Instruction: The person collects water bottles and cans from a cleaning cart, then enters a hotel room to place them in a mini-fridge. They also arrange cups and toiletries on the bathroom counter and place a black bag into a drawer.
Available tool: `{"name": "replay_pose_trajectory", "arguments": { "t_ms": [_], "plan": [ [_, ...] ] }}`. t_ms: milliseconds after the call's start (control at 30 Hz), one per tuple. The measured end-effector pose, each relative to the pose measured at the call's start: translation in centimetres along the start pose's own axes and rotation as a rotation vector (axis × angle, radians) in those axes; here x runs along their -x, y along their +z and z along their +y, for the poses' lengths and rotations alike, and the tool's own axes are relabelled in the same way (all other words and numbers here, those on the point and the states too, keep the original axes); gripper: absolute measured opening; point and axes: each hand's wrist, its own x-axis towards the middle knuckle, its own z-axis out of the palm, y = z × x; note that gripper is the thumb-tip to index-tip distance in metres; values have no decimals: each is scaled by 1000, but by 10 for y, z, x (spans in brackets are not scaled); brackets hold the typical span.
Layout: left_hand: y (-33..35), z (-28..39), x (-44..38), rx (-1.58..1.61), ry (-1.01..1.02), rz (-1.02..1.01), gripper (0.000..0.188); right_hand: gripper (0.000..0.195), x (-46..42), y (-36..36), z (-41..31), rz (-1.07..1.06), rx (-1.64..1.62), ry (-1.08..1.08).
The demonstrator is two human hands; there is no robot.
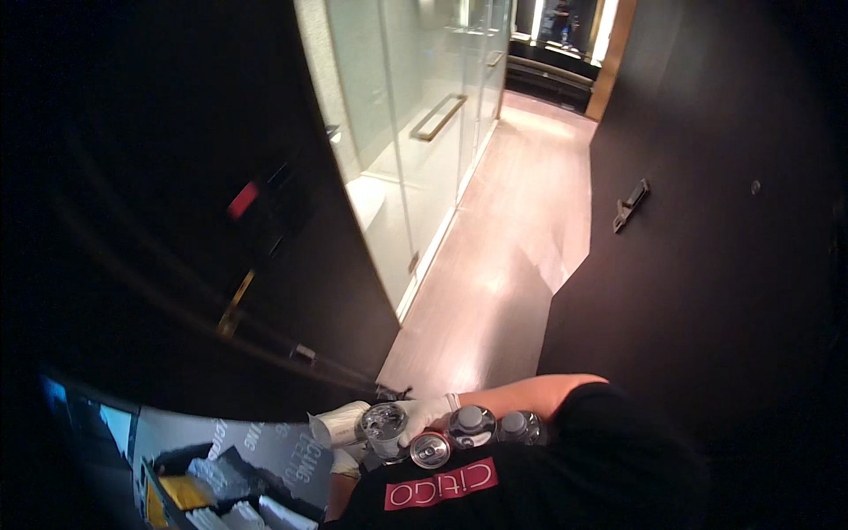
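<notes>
My right hand (427, 416) wears a white glove and reaches across my chest. Its fingers press on a clear drinking glass (384, 427) and lie beside a metal drink can (430, 450). Two clear bottles with pale caps, a nearer one (472, 424) and another bottle (519, 427), are tucked between my right forearm and my black shirt. At the glass's left side is a white cylindrical bundle (341, 424), whose exact kind I cannot tell. My left hand (348, 460), also white-gloved, sits low beneath the bundle and glass, its fingers mostly hidden.
A dark door (682, 199) with a metal latch (631, 205) stands on the right. Pale flooring (490, 285) runs past a glass partition (424, 73) with a bar handle (438, 118). At lower left, an open-topped container (159, 490) holds folded and bagged items.
</notes>
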Motion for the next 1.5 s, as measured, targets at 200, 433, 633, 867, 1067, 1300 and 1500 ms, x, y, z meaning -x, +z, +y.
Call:
{"name": "replay_pose_trajectory", "arguments": {
  "t_ms": [200, 433, 633, 867, 1067, 1300, 1500],
  "plan": [
    [85, 56, -174, -123, 337, -102, 24, 80, 105, -82, -101, 247, -72, -266],
    [265, 145, -417, -50, -112, -501, 24, 73, 219, -237, -263, 419, -115, -372],
    [509, 275, -636, -449, 406, -568, 20, 72, 310, -336, -414, 506, -277, -548],
    [767, 416, -806, 49, 220, -834, 9, 71, 457, -483, -561, 563, -296, -688],
    [897, 419, -893, -272, 311, -715, 11, 69, 611, -578, -682, 569, -328, -680],
    [1005, 417, -1008, -743, -77, -618, 24, 68, 781, -715, -856, 594, -397, -660],
    [1152, 393, -1185, -904, 183, -604, 31, 67, 911, -857, -1016, 574, -337, -646]
  ]
}}
